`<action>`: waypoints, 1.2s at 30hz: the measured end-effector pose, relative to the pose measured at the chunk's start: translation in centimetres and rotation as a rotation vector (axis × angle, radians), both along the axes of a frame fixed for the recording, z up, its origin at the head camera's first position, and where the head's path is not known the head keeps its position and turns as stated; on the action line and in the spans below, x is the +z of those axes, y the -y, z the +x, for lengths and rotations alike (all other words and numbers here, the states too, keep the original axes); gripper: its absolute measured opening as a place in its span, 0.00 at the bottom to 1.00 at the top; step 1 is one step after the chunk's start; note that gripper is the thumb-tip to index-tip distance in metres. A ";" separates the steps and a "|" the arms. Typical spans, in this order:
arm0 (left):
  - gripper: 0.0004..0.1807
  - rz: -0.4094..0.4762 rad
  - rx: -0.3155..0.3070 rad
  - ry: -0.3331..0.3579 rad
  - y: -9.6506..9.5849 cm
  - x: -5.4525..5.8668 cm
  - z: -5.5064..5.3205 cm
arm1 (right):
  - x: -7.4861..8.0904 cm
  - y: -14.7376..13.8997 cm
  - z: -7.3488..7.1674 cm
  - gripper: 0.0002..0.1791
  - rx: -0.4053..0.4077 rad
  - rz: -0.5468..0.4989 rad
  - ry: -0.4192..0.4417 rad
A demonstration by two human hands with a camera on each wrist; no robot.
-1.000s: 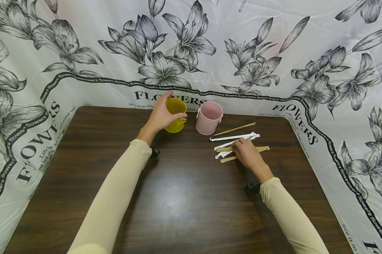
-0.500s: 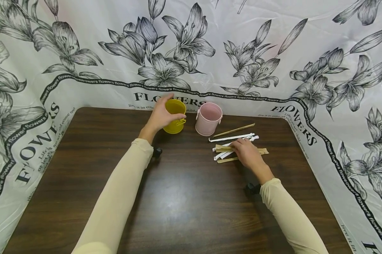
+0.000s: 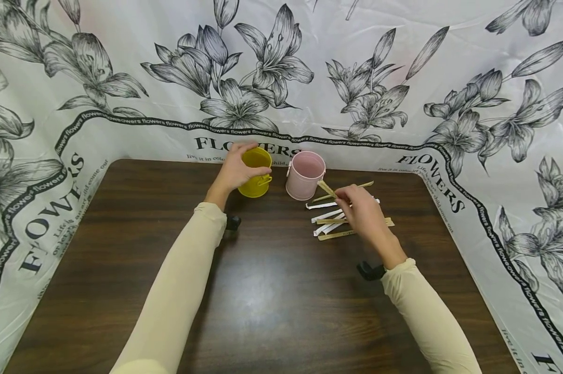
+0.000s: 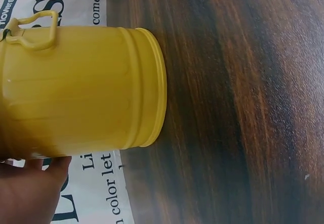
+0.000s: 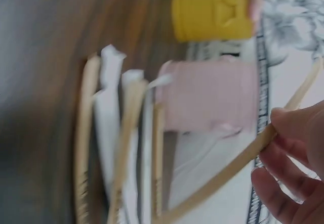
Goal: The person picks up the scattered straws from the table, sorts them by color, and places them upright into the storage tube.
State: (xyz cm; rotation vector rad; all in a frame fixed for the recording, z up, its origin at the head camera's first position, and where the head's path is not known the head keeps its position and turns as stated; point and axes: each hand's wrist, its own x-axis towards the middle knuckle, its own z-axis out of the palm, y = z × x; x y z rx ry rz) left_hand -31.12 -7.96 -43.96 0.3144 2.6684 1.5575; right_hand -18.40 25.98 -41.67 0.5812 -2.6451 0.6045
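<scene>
My left hand (image 3: 231, 173) grips the small yellow metal bucket (image 3: 254, 188) near its rim, thumb at the front and fingers behind. In the left wrist view the yellow bucket (image 4: 76, 92) fills the left side, its base ring facing the dark wood. Between thumb and fingers, my right hand (image 3: 365, 213) pinches a brown paper-wrapped straw (image 3: 327, 188). That straw (image 5: 217, 176) slants upward across the right wrist view, raised above the others. Its upper end is near the pink bucket (image 3: 301, 183), which stands upright right of the yellow one.
Several white and brown wrapped straws lie on the table under and beside my right hand, among them a front brown straw (image 3: 335, 236) and a white straw (image 3: 321, 205). A flower-printed cloth (image 3: 272, 104) rises behind the dark wooden table (image 3: 272, 291).
My right hand has lifted a brown straw off the pile and tilted its end up toward the pink bucket. My left hand stays at the yellow bucket.
</scene>
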 end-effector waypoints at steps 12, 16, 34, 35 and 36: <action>0.50 0.022 -0.001 0.048 0.0 -0.1 -0.2 | 3.3 2.7 -1.5 0.13 -0.038 -0.618 0.099; 0.51 0.028 -0.005 0.048 0.1 0.0 -0.3 | 4.8 4.3 -2.4 0.11 0.010 -0.869 0.112; 0.51 0.022 -0.033 0.072 0.1 -0.3 -0.2 | 6.6 12.7 -7.6 0.14 0.053 -0.985 0.093; 0.51 0.020 -0.031 0.069 0.2 -0.3 -0.2 | 6.3 13.1 -7.7 0.15 0.044 -0.967 0.114; 0.51 0.022 -0.028 0.072 0.2 -0.3 -0.1 | 5.9 13.5 -7.9 0.15 0.033 -0.949 0.136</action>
